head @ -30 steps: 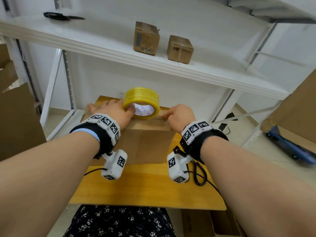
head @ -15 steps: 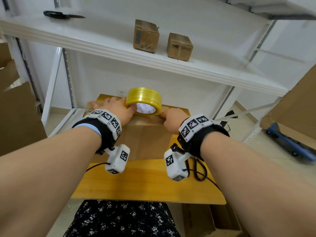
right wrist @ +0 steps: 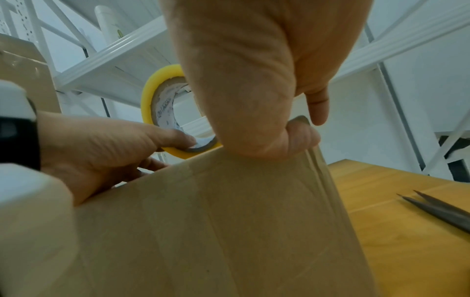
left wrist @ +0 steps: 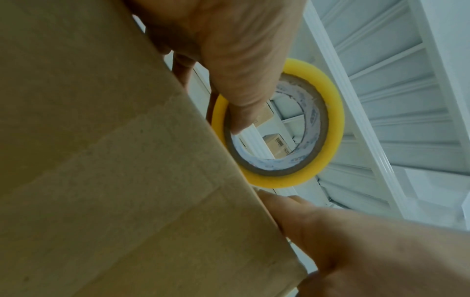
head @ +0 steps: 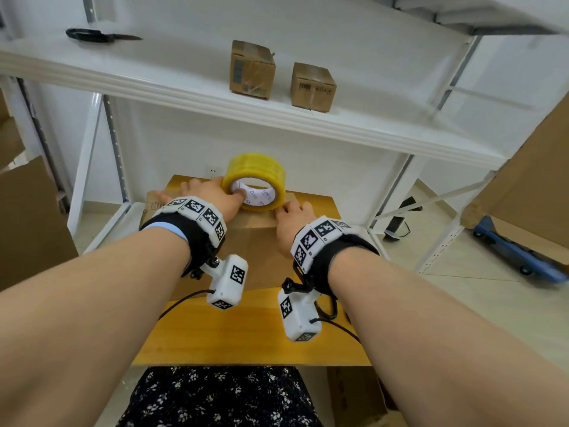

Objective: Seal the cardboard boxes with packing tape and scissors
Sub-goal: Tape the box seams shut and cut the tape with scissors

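Atop cardboard box point(head: 246, 241): left hand point(head: 212, 195) pinches tape roll point(head: 255, 177); right hand point(head: 292, 217), fingers curled, presses box edge just beside roll.

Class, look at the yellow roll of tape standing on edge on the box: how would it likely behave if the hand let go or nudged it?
The tape roll stands on its round edge on the box, so it would probably roll. The left hand hooks a thumb into its hollow core, suggesting it lifts easily. It looks rigid, not floppy.

Yellow tape roll point(head: 255, 180), brown cardboard box point(head: 255, 251), honey-coloured wooden table point(head: 246, 331).
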The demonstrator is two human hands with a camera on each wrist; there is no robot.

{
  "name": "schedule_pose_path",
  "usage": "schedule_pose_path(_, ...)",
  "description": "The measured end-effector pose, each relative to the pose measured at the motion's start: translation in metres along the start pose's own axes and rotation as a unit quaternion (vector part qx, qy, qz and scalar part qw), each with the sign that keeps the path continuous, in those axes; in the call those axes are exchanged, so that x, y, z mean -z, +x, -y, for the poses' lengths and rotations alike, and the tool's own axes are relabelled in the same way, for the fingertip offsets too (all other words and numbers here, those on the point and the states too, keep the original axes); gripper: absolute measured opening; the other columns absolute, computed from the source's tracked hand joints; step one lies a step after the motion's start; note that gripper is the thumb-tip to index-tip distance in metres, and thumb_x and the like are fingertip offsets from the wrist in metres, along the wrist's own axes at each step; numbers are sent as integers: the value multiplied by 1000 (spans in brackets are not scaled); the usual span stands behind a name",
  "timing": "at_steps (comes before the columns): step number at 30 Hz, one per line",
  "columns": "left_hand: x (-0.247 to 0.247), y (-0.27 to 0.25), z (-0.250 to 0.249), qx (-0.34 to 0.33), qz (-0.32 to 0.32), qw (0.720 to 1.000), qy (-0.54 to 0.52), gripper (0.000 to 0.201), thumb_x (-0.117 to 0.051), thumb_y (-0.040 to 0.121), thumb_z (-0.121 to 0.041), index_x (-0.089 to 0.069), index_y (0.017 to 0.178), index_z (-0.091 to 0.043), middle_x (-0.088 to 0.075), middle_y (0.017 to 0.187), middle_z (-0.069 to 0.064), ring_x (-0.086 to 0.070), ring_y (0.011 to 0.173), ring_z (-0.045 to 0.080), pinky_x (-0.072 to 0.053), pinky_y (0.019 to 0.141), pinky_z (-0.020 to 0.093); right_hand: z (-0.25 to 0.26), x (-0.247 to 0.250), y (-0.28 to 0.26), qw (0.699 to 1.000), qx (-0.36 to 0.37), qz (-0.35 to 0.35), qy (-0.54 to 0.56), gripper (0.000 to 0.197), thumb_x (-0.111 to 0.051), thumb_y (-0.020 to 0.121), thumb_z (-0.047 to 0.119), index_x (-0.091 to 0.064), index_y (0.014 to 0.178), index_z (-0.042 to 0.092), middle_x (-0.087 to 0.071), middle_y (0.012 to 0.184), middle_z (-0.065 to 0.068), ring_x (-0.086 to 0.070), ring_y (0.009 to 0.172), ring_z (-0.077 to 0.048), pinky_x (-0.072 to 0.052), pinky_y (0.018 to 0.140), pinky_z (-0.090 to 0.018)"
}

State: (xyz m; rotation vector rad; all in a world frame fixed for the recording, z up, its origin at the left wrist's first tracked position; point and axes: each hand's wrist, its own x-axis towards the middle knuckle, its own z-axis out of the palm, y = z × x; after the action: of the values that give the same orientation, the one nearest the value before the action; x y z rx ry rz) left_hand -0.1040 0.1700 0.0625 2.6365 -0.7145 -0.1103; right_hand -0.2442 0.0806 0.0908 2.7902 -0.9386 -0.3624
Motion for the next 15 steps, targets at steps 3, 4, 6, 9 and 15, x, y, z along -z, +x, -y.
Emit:
schedule_pose_path(3, 9, -8, -6, 4, -6, 999, -47, 64, -24, 61, -78, -57, 86, -30, -65, 102, 11, -55, 105, 37, -40, 96, 62, 0, -2, 1, 1000, 9, -4, -1, 68, -61, 89, 18, -29, 148, 19, -29, 148, -9, -31, 131, -32, -36, 110, -44)
schedule_pose_path(4, 15, -12, -7, 8, -18, 997, -76, 56, -29, 66, -73, -56, 80, -25, -65, 92, 11, -58, 95, 36, -43, 94, 61, -1, -1, 1, 1000, 12, -6, 6, 65, -60, 89, 16, -31, 147, 19, -31, 148, -10, -32, 130, -32, -36, 110, -44)
schedule_pose_path(6, 19, -16, -10, 12, -40, 990, -131, 34, -43, 80, -53, -53, 78, -21, -61, 80, 9, -57, 79, 33, -45, 93, 57, -3, 2, 0, 1000, 14, -1, 19, 62, -59, 88, 14, -34, 145, 20, -34, 146, -8, -33, 129, -31, -37, 109, -44)
schedule_pose_path(9, 18, -19, -6, 14, -61, 986, -155, 24, -49, 83, -42, -48, 74, -20, -55, 69, 2, -55, 71, 30, -41, 96, 64, -4, 3, 0, 999, 10, 5, 30, 61, -58, 88, 12, -35, 144, 20, -36, 145, -7, -34, 129, -31, -38, 108, -45)
schedule_pose_path(15, 29, -34, 9, 24, -117, 979, -167, 29, -49, 88, -39, -48, 102, -14, -59, 89, 9, -53, 79, 32, -43, 77, 40, -10, 1, -3, 998, 25, -10, 62, 69, -55, 91, 12, -24, 151, 24, -34, 150, -6, -33, 132, -31, -37, 104, -46)
